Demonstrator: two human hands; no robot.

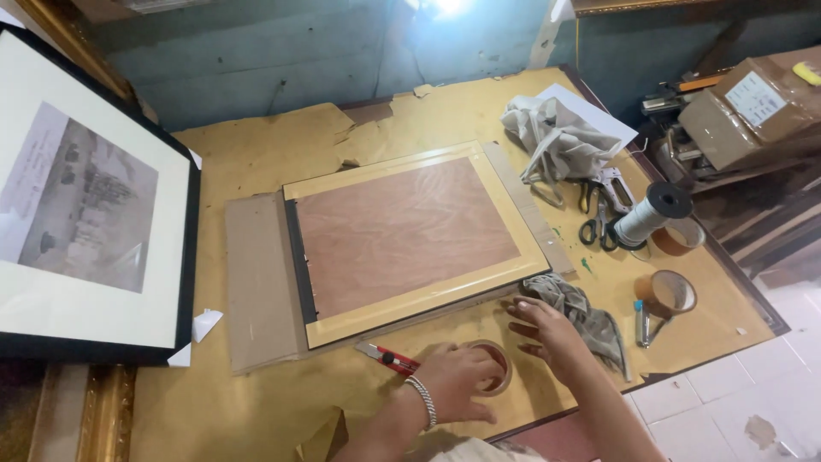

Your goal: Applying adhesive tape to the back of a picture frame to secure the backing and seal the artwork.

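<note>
A picture frame lies face down in the middle of the table, its brown wooden backing board [406,235] edged with yellowish tape. My left hand [457,383], with a metal bracelet on the wrist, rests on a roll of brown tape [499,364] near the table's front edge. My right hand [543,329] hovers beside that roll with fingers spread, close to a crumpled grey rag [586,312]. A red utility knife [389,358] lies just left of my left hand.
A black-framed matted print [85,214] leans at the left. A white twine spool [650,214], scissors [594,222], two more tape rolls [667,293] and crumpled cloth [560,137] sit at the right. Cardboard boxes [753,107] stand on a shelf beyond.
</note>
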